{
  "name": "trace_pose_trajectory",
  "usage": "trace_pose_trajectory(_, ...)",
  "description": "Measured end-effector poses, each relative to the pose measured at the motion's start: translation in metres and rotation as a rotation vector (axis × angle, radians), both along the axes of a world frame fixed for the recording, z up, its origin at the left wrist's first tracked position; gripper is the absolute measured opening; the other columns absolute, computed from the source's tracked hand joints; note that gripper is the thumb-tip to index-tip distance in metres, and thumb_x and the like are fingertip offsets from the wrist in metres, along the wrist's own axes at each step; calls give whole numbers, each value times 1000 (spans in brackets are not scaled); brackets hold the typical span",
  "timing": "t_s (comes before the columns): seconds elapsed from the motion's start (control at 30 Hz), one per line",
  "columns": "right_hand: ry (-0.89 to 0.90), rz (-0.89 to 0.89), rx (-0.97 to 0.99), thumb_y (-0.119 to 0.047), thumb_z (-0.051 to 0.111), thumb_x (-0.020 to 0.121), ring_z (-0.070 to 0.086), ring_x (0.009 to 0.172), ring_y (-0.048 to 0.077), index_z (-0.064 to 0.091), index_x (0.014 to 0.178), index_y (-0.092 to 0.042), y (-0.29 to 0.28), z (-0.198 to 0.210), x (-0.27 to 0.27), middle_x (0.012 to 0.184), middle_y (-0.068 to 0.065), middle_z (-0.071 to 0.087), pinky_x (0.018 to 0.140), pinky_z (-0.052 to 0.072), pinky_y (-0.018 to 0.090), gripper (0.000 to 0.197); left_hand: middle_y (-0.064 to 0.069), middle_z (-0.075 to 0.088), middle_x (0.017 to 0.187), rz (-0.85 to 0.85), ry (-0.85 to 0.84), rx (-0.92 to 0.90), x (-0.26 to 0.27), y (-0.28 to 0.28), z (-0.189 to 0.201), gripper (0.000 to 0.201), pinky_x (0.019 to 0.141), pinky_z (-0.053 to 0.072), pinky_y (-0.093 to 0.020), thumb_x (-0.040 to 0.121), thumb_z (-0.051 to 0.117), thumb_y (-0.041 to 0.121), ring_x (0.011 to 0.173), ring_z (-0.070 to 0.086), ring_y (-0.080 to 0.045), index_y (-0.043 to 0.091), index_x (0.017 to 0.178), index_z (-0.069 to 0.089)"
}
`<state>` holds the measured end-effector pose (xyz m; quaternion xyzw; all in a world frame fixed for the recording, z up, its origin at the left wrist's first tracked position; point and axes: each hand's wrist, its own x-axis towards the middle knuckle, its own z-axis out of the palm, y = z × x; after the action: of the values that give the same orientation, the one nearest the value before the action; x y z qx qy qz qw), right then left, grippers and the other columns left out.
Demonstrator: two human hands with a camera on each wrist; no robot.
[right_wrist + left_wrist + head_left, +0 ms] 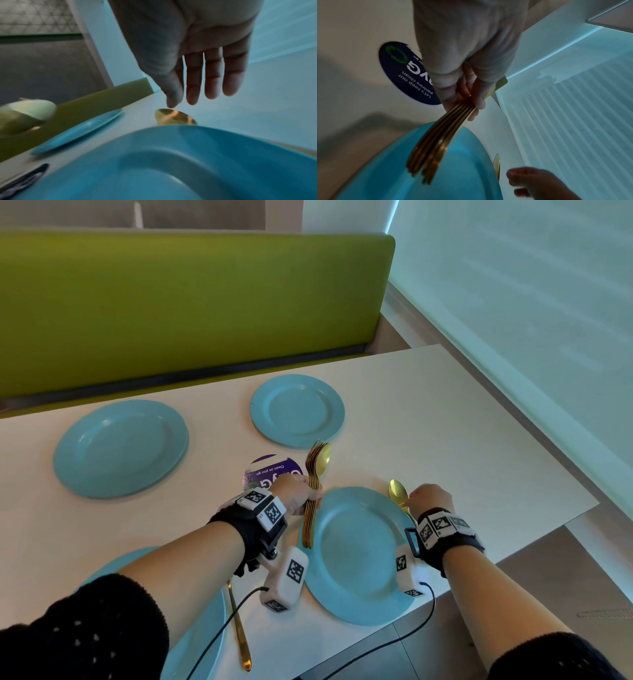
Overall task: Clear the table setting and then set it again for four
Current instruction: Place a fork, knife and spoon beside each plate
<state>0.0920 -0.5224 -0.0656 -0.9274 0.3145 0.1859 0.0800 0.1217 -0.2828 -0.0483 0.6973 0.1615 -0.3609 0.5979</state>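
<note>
Four blue plates lie on the white table [428, 412]. My left hand [298, 494] grips a bundle of gold forks and a spoon [315, 474] by the handles, at the upper left rim of the near right plate [356, 556]. The left wrist view shows the fingers of the left hand [462, 54] wrapped round the bundle [436, 135]. My right hand [430, 499] hovers over a gold spoon [398, 493] lying at that plate's right. In the right wrist view the right hand [197, 60] has straight fingers, with the thumb tip just above the spoon's bowl [175, 117].
Two more plates sit at the far right [297, 410] and far left [120, 448], and a fourth [185, 645] at the near left under my arm. A gold utensil [239, 631] lies beside that one. A purple sticker [270, 470] marks the table's middle. A green bench [171, 302] runs behind.
</note>
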Motion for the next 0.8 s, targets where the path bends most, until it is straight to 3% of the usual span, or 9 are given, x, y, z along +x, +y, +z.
trace_pose_trajectory(0.07, -121, 36, 92, -29, 51, 93, 61, 91, 30, 69, 85, -5, 15, 13, 6, 93, 14, 68, 78, 49, 31, 31, -8, 63, 72, -13, 3, 5, -1, 3, 0, 13, 89, 52, -40, 87, 61, 1, 66, 60, -17, 9, 78, 59)
trace_pose_trajectory(0.13, -241, 64, 201, -22, 57, 90, 60, 108, 28, 69, 104, -10, 39, 26, 12, 112, 11, 67, 91, 47, 30, 22, -8, 63, 72, -18, -8, 18, -3, 7, 1, 13, 86, 53, -38, 87, 61, 2, 66, 59, -17, 8, 76, 59)
trace_pose_trajectory(0.3, -282, 299, 381, -20, 61, 88, 61, 105, 20, 70, 104, -17, 118, 46, 15, 111, 3, 68, 92, 45, 25, 19, -14, 62, 77, -77, -53, 36, -8, 22, 6, 17, 83, 51, -38, 78, 60, -4, 74, 57, -26, 6, 65, 61)
trace_pose_trajectory(0.4, -244, 440, 387, -13, 55, 88, 61, 106, 18, 71, 105, -20, 159, 47, 9, 113, 1, 68, 93, 44, 23, 24, -7, 60, 65, -89, -77, 57, -11, 38, 10, 22, 72, 48, -33, 67, 62, 1, 67, 55, -23, 14, 49, 62)
trace_pose_trajectory(0.6, -188, 513, 336, -12, 48, 89, 62, 103, 21, 70, 103, -26, 200, 46, -4, 111, 2, 68, 89, 50, 28, 30, -8, 61, 58, -132, -71, 54, -15, 82, 13, 21, 59, 46, -25, 72, 58, -7, 56, 55, -20, 6, 57, 63)
trace_pose_trajectory(0.7, -181, 567, 312, -13, 50, 88, 61, 104, 22, 70, 104, -26, 220, 47, -11, 111, 2, 67, 88, 51, 30, 29, -2, 62, 46, -161, -56, 63, -21, 105, 15, 20, 52, 46, -22, 80, 57, -7, 50, 55, -15, 2, 64, 63)
trace_pose_trajectory(0.8, -200, 600, 305, -16, 52, 88, 60, 106, 21, 70, 105, -26, 241, 49, -15, 112, 1, 66, 88, 50, 30, 27, -1, 63, 49, -186, -46, 58, -24, 127, 16, 19, 52, 44, -21, 86, 54, -5, 55, 53, -14, -1, 70, 63)
